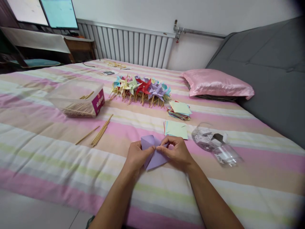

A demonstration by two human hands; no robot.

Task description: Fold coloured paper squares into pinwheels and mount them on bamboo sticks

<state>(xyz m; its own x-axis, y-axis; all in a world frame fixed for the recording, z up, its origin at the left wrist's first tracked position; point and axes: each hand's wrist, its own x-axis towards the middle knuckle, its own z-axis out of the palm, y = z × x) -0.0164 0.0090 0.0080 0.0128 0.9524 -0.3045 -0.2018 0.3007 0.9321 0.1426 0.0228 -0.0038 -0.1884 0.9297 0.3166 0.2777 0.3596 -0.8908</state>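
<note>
A purple paper square is held just above the striped bedspread, its corners partly bent toward the centre. My left hand grips its left side, thumb pressed near the middle. With thumb and fingers pinched, my right hand holds a folded part at the paper's right. Whether a small pin sits between those fingertips is hidden. Just beyond the hands lies a small stack of pale green paper squares with slits at the corners. A thicker stack of coloured paper is behind it.
Finished paper pinwheels on sticks cluster farther back. At left, a clear plastic box holds thin sticks, with several loose sticks beside it. Clear plastic containers with small contents lie at right. A pink pillow rests by the grey headboard.
</note>
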